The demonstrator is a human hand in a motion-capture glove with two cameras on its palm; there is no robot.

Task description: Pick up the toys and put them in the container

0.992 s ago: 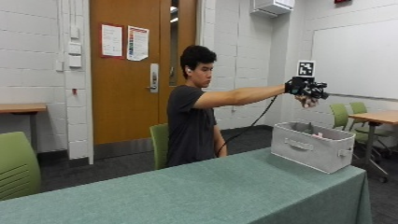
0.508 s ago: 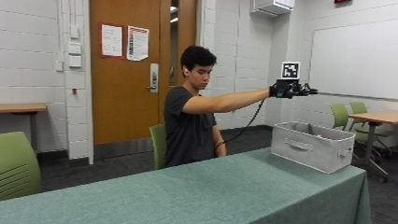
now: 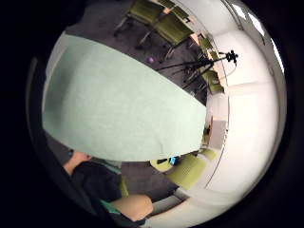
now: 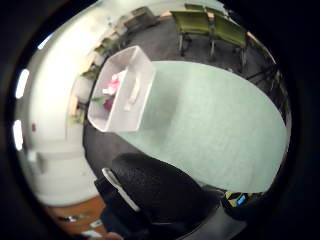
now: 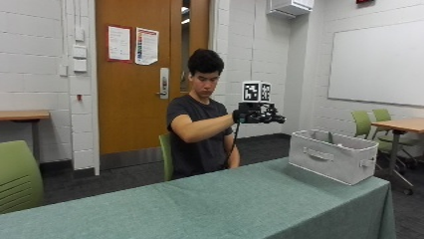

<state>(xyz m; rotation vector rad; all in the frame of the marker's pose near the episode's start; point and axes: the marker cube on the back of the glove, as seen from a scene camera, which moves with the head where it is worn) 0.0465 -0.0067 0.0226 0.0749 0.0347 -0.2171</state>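
A grey fabric container (image 5: 333, 155) stands at the right end of the green table (image 5: 199, 209). The thumb side palm view looks down into the container (image 4: 122, 87), where pink and red toys (image 4: 114, 85) lie. No toy shows on the tabletop (image 3: 118, 109). My gloved right hand (image 5: 260, 115) is held up at chest height, left of the container and well above the table. Its fingers are relaxed and hold nothing. The black glove (image 4: 160, 190) fills one side of the thumb side palm view.
A green chair (image 5: 16, 174) stands at the near left and more green chairs (image 5: 363, 122) by a wooden table (image 5: 397, 124) at the right. A camera tripod (image 3: 209, 64) stands on the floor beyond the table.
The right hand has drawn back from above the container toward the person's chest, with the elbow now bent. The container has not moved.
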